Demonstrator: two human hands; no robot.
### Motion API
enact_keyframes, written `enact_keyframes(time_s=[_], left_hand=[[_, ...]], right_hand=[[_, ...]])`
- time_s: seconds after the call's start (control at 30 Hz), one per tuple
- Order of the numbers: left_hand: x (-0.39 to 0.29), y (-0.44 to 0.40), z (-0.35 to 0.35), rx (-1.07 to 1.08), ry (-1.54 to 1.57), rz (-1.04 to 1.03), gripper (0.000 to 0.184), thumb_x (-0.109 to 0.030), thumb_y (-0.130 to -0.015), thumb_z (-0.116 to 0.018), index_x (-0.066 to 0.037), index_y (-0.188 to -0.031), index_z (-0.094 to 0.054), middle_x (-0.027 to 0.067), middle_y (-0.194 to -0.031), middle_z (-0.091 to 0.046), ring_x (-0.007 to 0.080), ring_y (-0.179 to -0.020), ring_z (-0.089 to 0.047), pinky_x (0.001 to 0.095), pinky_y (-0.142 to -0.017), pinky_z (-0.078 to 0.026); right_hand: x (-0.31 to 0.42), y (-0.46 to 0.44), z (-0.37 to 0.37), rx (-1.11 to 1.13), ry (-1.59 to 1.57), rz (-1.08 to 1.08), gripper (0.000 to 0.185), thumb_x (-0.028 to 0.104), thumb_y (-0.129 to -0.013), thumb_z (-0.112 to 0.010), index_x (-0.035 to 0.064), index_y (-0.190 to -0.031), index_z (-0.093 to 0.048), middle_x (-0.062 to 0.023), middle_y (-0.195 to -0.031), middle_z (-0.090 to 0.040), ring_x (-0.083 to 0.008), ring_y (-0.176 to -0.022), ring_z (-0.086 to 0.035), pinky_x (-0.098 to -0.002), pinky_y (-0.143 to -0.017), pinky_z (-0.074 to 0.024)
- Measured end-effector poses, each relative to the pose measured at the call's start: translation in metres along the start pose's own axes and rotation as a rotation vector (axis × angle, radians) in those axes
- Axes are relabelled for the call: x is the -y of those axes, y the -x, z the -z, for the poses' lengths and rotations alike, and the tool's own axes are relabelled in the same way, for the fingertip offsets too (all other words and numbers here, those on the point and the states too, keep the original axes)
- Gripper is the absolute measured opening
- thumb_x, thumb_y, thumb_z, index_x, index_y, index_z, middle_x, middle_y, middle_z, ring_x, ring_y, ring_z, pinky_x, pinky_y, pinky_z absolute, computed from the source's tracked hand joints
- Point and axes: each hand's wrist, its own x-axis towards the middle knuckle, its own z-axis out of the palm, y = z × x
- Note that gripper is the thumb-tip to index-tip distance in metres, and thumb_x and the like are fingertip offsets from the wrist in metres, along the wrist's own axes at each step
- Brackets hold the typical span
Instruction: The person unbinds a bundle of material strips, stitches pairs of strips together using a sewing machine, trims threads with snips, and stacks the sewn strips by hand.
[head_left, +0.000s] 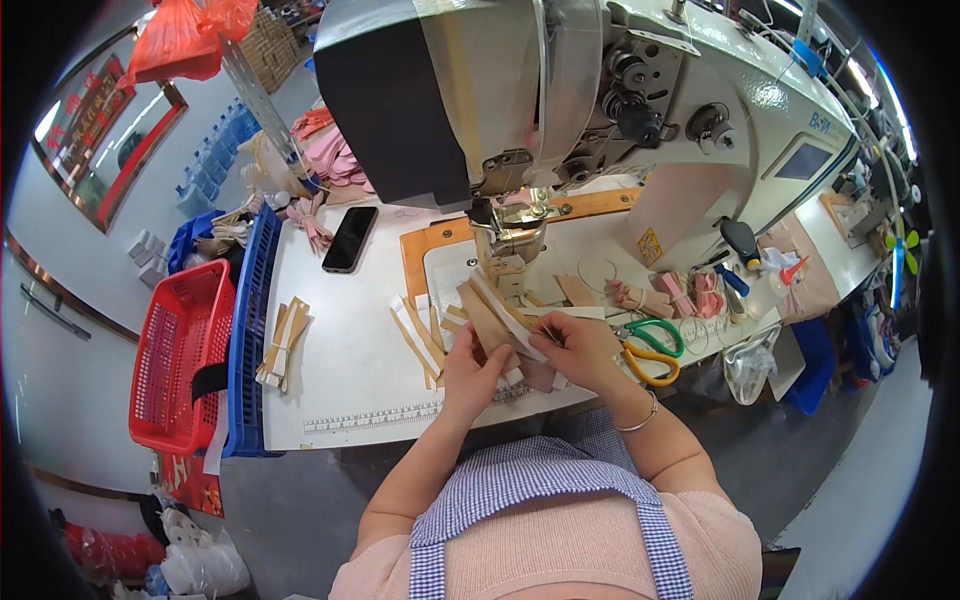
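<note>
My left hand (474,374) pinches a tan and white strip piece (484,312) between thumb and fingers, just in front of the sewing machine's needle area (513,235). From the other side, my right hand (578,352) closes on the same strip piece near its lower edge. Its upper end points toward the machine. More loose tan and white strips (418,335) lie on the table left of my hands, and some are partly hidden beneath them. Scissors (652,350) with green and orange handles rest right beside my right hand.
A tied strip bundle (286,345) and a black phone (350,240) lie on the left of the table. Blue (250,330) and red baskets (180,355) border it. Pink bundles (675,294) and a red-tipped bottle (785,280) are at right. A ruler tape (370,416) runs along the front.
</note>
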Motion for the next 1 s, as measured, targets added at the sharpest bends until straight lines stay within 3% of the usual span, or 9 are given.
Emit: enact_keyframes(time_s=[0.07, 0.27, 0.4, 0.5, 0.63, 0.7, 0.73, 0.9, 1.0], left_hand=[[0.004, -0.001, 0.006, 0.001, -0.139, -0.02, 0.039, 0.001, -0.075, -0.057, 0.001, -0.112, -0.044, 0.0075, -0.09, -0.059, 0.0138, -0.081, -0.058, 0.0264, -0.072, -0.048], [0.01, -0.002, 0.012, 0.088, -0.55, -0.042, 0.035, 0.001, -0.075, -0.055, 0.0, -0.109, -0.048, 0.0106, -0.081, -0.061, 0.0181, -0.074, -0.061, 0.0282, -0.068, -0.048], [0.002, -0.002, 0.009, 0.085, -0.587, -0.015, 0.038, -0.003, -0.073, -0.059, -0.001, -0.11, -0.048, 0.0124, -0.076, -0.061, 0.0227, -0.071, -0.061, 0.0322, -0.066, -0.048], [0.006, -0.006, 0.011, 0.057, -0.544, 0.049, 0.046, -0.006, -0.072, -0.062, 0.0, -0.114, -0.045, 0.0138, -0.087, -0.06, 0.0247, -0.072, -0.061, 0.0323, -0.067, -0.049], [-0.004, 0.005, 0.004, 0.026, -0.386, -0.011, 0.055, -0.008, -0.071, -0.065, 0.0, -0.12, -0.041, 0.015, -0.104, -0.056, 0.0249, -0.084, -0.059, 0.0331, -0.074, -0.048], [-0.013, 0.01, -0.002, -0.214, -0.884, -0.629, 0.063, -0.012, -0.071, -0.068, 0.0, -0.124, -0.036, 0.015, -0.114, -0.049, 0.0239, -0.1, -0.053, 0.0333, -0.085, -0.043], [-0.017, 0.01, -0.006, -0.222, -0.888, -0.626, 0.063, -0.012, -0.071, -0.068, 0.0, -0.124, -0.036, 0.015, -0.114, -0.049, 0.0239, -0.1, -0.053, 0.0333, -0.085, -0.043], [-0.023, -0.004, -0.016, 0.25, 0.22, -0.028, 0.061, -0.017, -0.073, -0.071, -0.003, -0.123, -0.037, 0.0123, -0.118, -0.046, 0.0189, -0.11, -0.045, 0.0332, -0.094, -0.036], [-0.02, -0.002, -0.023, 0.184, 0.153, -0.027, 0.045, -0.013, -0.077, -0.065, 0.0, -0.114, -0.043, 0.0092, -0.104, -0.055, 0.016, -0.094, -0.053, 0.0301, -0.082, -0.044]], right_hand=[[-0.008, -0.002, 0.006, -0.188, 0.391, 0.297, 0.014, 0.009, -0.073, -0.062, 0.0047, -0.086, -0.058, -0.0071, -0.077, -0.058, -0.0239, -0.066, -0.057, -0.0304, -0.058, -0.0459], [0.0, -0.009, 0.034, -0.497, 0.697, 0.687, 0.017, 0.0, -0.064, -0.058, 0.0054, -0.08, -0.055, -0.0065, -0.082, -0.055, -0.026, -0.075, -0.055, -0.0362, -0.06, -0.0462], [0.028, -0.005, 0.075, -0.798, 0.762, 0.672, 0.014, 0.0, -0.069, -0.059, 0.006, -0.081, -0.055, -0.0072, -0.079, -0.055, -0.0236, -0.066, -0.054, -0.0314, -0.056, -0.0449], [0.03, 0.0, 0.097, -0.876, 0.411, 0.56, 0.01, 0.003, -0.076, -0.06, 0.006, -0.085, -0.056, -0.0056, -0.072, -0.054, -0.0155, -0.056, -0.051, -0.025, -0.052, -0.041], [0.011, 0.001, 0.074, -0.463, -0.084, 0.3, 0.007, 0.006, -0.082, -0.058, 0.0018, -0.088, -0.055, 0.0031, -0.065, -0.05, -0.0038, -0.058, -0.046, -0.0202, -0.049, -0.0369], [0.007, 0.002, 0.059, -0.352, -0.201, 0.237, 0.008, 0.007, -0.083, -0.058, 0.0012, -0.088, -0.055, 0.0049, -0.066, -0.05, -0.0032, -0.058, -0.045, -0.0184, -0.051, -0.0361], [0.006, 0.002, 0.055, -0.344, -0.204, 0.24, 0.008, 0.007, -0.083, -0.058, 0.0012, -0.088, -0.055, 0.0049, -0.066, -0.05, -0.0032, -0.058, -0.045, -0.0184, -0.051, -0.0361], [0.006, 0.005, 0.024, -0.112, -0.516, 0.092, 0.006, 0.007, -0.083, -0.058, 0.0025, -0.087, -0.056, 0.0055, -0.069, -0.052, -0.0012, -0.062, -0.044, -0.0163, -0.055, -0.0361], [0.0, 0.007, 0.016, -0.148, -0.359, 0.08, 0.007, 0.008, -0.083, -0.058, 0.0019, -0.087, -0.057, 0.0053, -0.07, -0.054, -0.0006, -0.061, -0.045, -0.0164, -0.054, -0.0369]])
